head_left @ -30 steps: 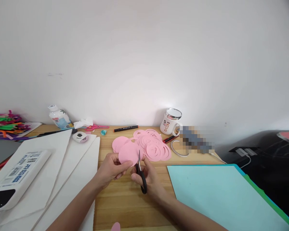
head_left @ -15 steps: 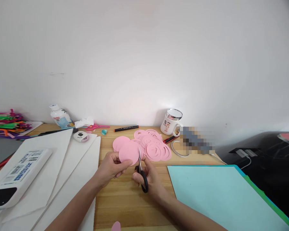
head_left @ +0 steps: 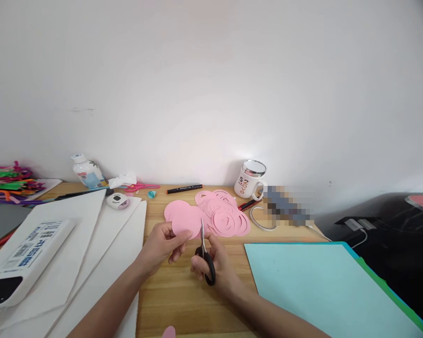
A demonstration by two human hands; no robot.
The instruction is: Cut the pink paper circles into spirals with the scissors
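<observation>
My left hand [head_left: 160, 246] pinches a pink paper circle [head_left: 186, 222] by its lower edge, held just above the wooden table [head_left: 183, 291]. Black-handled scissors [head_left: 205, 256] are gripped in my right hand [head_left: 215, 263], blades pointing up along the circle's right edge. Just behind lie more pink circles and several pink spiral cut-outs [head_left: 225, 213], flat on the table.
White sheets [head_left: 102, 244] and a white box [head_left: 24, 258] lie at left, teal and green paper [head_left: 324, 286] at right. Along the wall stand a mug [head_left: 248, 180], a black marker [head_left: 184, 188], a glue bottle [head_left: 86, 172] and coloured pipe cleaners [head_left: 7, 183]. A black device [head_left: 395, 244] sits far right.
The pink circle has turned and sunk slightly in my left hand. The scissors stay at its right edge, shifted a little lower.
</observation>
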